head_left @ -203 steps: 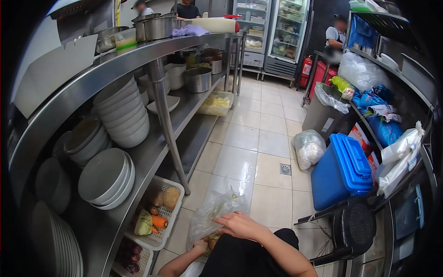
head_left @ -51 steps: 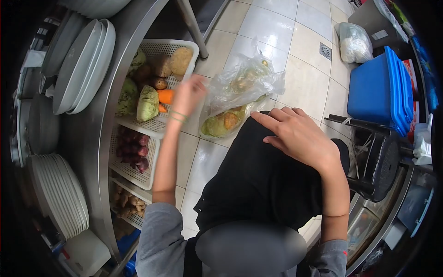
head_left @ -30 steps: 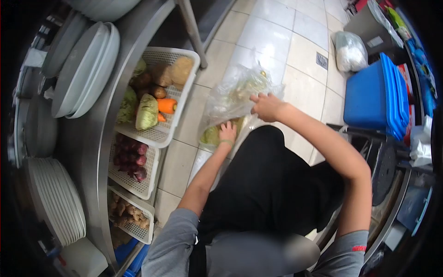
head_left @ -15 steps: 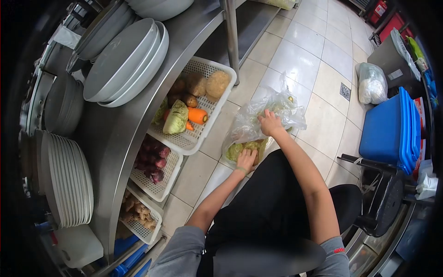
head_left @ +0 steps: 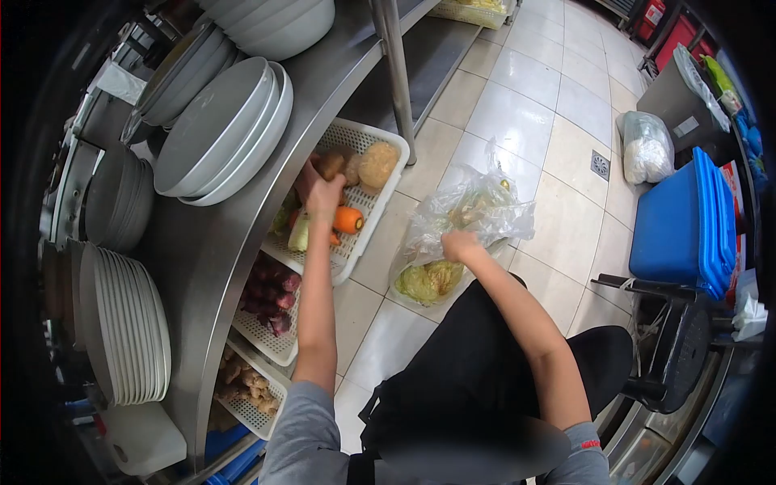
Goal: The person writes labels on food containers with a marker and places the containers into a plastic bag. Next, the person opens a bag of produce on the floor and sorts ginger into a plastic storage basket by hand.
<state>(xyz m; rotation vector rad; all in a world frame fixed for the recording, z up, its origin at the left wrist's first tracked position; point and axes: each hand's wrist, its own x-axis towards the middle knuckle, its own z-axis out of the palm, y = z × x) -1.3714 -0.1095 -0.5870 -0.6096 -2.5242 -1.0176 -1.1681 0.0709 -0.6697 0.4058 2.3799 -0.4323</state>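
Note:
My left hand (head_left: 321,194) reaches into the top white basket (head_left: 352,257), its fingers closed round a brown root vegetable (head_left: 330,165). Under that hand lie a pale green cabbage (head_left: 298,233) and an orange carrot (head_left: 348,220); large round tan roots (head_left: 377,165) fill the basket's far corner. My right hand (head_left: 461,246) grips the clear plastic bag (head_left: 477,206) on the floor, fingers closed on its crumpled edge. Inside the bag's near end a leafy green cabbage (head_left: 428,281) shows.
Baskets of red onions (head_left: 271,295) and ginger (head_left: 246,384) sit nearer me under the steel shelf (head_left: 214,242), which holds stacked bowls and plates (head_left: 133,331). To the right are a blue bin (head_left: 671,222), a black stool (head_left: 679,347) and a stuffed bag (head_left: 645,147) on the tiled floor.
My left hand has left the cabbage in the bag and moved left into the top basket, onto a brown root. My right hand has shifted slightly down and left, now closed on the plastic.

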